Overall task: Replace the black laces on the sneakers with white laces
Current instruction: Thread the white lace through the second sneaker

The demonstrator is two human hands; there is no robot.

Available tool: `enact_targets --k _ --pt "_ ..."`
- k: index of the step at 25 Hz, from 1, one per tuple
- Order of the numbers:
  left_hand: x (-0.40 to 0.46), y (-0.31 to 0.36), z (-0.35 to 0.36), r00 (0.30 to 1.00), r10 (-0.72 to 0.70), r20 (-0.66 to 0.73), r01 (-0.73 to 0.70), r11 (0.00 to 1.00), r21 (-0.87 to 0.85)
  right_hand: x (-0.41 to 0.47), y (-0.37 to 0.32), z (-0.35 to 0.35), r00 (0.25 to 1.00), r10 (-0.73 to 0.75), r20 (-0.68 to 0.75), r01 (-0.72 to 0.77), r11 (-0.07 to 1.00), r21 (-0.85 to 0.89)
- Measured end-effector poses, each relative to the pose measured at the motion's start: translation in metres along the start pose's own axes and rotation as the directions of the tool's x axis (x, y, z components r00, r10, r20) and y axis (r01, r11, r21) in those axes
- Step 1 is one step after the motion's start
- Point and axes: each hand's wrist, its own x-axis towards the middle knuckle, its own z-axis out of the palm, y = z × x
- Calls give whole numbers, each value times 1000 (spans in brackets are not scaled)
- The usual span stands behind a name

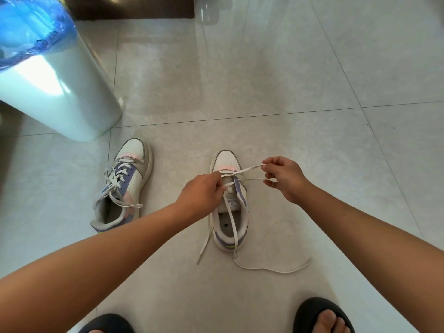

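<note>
Your right hand [284, 180] pinches the white lace [247, 169] pulled sideways from the near sneaker [229, 203] on the floor [288, 92]; your left hand [200, 193] grips it at the eyelets — loose ends trail behind. The other sneaker [125, 186], already white-laced, lies left, near a white bin [60, 92] lined with a blue bag [28, 27] — contents unseen.

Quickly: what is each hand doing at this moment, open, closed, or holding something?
Left hand: closed, pinching the white lace at the right sneaker.
Right hand: closed, pinching the same lace, pulled out to the side.
</note>
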Motion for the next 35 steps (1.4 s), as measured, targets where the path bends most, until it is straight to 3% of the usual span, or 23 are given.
enact_targets --k 3,8,12,15,18,21,25,28,32,35 --pt "-9 -4 1 1000 23 1 -23 999 31 -1 4 -1 1000 20 -24 -18 996 84" --pt "-12 -14 0 999 -20 32 20 999 29 -4 14 -7 988 -91 124 126 940 -318" --pt "-11 -13 -2 1000 -6 24 6 1000 18 -2 9 -11 972 -183 148 233 845 -481" --pt "-11 -14 -1 999 1 39 -1 1000 13 -2 3 -13 971 -185 149 227 903 -364" --pt "-11 -18 0 995 -28 96 33 998 -48 -3 -4 -9 958 97 270 -106 994 18" --pt "-9 -20 2 972 -134 195 165 974 -152 -1 -8 -3 893 180 413 -314 906 284" --pt "-9 -23 6 913 -282 294 390 813 -433 2 -11 5 945 192 264 -247 950 192" --pt "-7 -26 4 909 -317 272 414 762 -498 8 -15 -6 969 195 151 -215 968 131" --pt "-6 -29 0 902 -286 322 429 665 -611 10 -13 -17 954 209 217 -264 926 270" --pt "-8 -31 0 901 -238 363 423 667 -614 9 -10 -12 935 224 276 -317 876 364"
